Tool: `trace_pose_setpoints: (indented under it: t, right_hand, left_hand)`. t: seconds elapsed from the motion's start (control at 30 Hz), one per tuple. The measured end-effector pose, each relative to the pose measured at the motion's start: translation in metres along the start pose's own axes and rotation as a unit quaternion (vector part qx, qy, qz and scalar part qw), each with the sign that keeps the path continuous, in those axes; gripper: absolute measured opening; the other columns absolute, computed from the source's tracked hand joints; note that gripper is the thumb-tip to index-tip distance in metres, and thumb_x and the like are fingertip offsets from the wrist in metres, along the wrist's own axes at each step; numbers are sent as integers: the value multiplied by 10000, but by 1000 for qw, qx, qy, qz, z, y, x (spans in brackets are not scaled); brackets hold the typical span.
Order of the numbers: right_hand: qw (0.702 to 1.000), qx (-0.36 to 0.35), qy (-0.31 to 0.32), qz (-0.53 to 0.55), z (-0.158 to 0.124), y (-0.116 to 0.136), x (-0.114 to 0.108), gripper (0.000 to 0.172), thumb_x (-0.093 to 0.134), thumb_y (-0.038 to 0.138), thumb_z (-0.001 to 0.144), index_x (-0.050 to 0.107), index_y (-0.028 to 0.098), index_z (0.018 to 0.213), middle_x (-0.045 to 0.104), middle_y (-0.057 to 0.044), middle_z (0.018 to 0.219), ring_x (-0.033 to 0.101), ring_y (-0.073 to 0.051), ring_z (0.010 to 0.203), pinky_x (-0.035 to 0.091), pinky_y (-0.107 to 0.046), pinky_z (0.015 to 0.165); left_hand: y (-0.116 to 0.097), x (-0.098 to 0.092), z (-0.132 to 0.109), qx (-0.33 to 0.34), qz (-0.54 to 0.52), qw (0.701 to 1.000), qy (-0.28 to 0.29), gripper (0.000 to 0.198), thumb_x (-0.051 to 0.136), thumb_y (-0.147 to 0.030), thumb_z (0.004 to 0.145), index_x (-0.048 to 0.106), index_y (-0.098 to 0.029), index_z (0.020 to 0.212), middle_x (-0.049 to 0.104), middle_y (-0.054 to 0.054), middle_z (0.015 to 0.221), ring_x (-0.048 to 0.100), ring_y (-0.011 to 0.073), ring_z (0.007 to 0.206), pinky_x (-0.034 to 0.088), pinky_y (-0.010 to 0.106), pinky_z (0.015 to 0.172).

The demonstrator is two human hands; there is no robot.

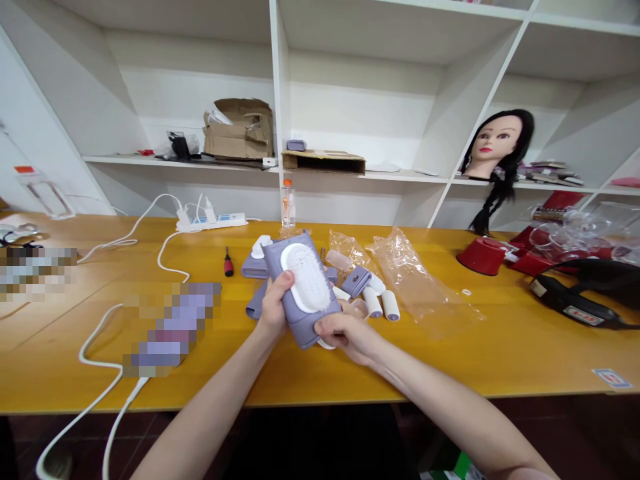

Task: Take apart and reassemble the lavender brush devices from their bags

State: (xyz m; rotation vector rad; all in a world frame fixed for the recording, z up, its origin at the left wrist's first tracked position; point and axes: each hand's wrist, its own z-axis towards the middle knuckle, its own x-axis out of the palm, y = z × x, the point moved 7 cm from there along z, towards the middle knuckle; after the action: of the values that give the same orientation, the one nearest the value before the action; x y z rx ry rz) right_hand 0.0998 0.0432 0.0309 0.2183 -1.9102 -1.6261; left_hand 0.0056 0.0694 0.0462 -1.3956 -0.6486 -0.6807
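Both hands hold a purple device with a white bristled brush face (306, 283) just above the yellow table (500, 353). My left hand (274, 308) wraps its left side, thumb pressed on the front near the brush. My right hand (345, 333) grips its lower end, fingers curled around the base. Behind the device lie more purple parts (255, 267), a small purple block (356, 280) and two white cylinders (381, 303).
Crumpled clear plastic bags (415, 280) lie right of the parts. A screwdriver (228, 261), a power strip (213, 221) with white cables and a small bottle (287, 203) sit behind. Red bases (483, 255), a black tool (575, 300) and a mannequin head (497, 143) are at the right.
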Motion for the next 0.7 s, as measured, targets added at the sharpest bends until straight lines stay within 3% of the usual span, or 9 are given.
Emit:
trace_pose_setpoints:
  t: [0.1,0.2,0.33,0.4,0.43,0.5,0.53,0.6,0.7]
  right_hand:
    - [1000,7,0,18,3,-5,-6,357,692,199,542,338,195,579,250,129,406,120,-9,369,37,-194,369]
    - [1000,-4,11,-7,3,-3,-9,357,708,243,565,357,191,602,286,125,420,155,-7,360,63,-182,363]
    - [976,-21,41,-212,-4,13,-10,420,740,375,580,498,180,862,532,39,611,416,-72,452,305,-194,401]
    - [924,-117,-42,-363,-10,42,-14,597,768,395,546,505,200,1045,587,-36,885,511,-123,630,428,-262,557]
    - [878,-180,-111,-430,-16,60,-14,648,763,411,555,492,213,1109,568,-63,1000,527,-151,714,445,-303,644]
    - [774,-270,-210,-533,-27,88,-4,627,684,445,660,458,217,1199,546,-97,1081,531,-212,857,421,-371,779]
    - [740,-285,-219,-568,-29,95,5,567,611,446,736,445,206,1223,566,-102,1038,537,-230,876,409,-380,793]
    - [708,-278,-209,-614,-25,99,20,482,476,438,839,430,190,1250,609,-96,904,565,-239,830,412,-357,745]
    - [686,-271,-206,-644,-21,98,31,474,409,445,878,417,180,1271,636,-92,839,589,-235,762,413,-325,677]
  left_hand:
    - [5,14,1,-40,2,998,58,412,611,-324,671,615,-128,1033,699,126,957,624,331,984,497,449,853]
    - [6,23,-1,-73,-18,992,101,502,599,-453,694,600,-142,1089,683,135,1018,613,335,1009,493,468,856]
    - [0,20,-1,-57,-31,995,75,664,445,-676,721,623,-130,1054,685,150,985,591,350,1043,504,461,839]
    - [-1,13,1,-28,-28,999,24,592,441,-634,759,632,-140,1022,697,130,949,593,326,1049,506,428,851]
    - [0,11,2,-16,-24,1000,3,529,462,-587,777,632,-147,1015,702,116,938,595,311,1051,504,412,861]
    - [4,9,3,0,-15,1000,-9,425,516,-489,789,628,-156,1026,707,94,938,592,290,1062,495,389,884]
    - [6,9,4,5,-12,1000,-3,398,539,-454,785,626,-157,1037,707,87,946,589,285,1070,490,380,896]
    - [11,10,4,14,-8,1000,11,379,570,-415,773,627,-157,1044,706,83,957,582,284,1081,483,369,910]
    - [15,5,2,10,-9,1000,11,343,593,-379,763,641,-153,1016,706,79,953,583,288,1075,489,357,899]
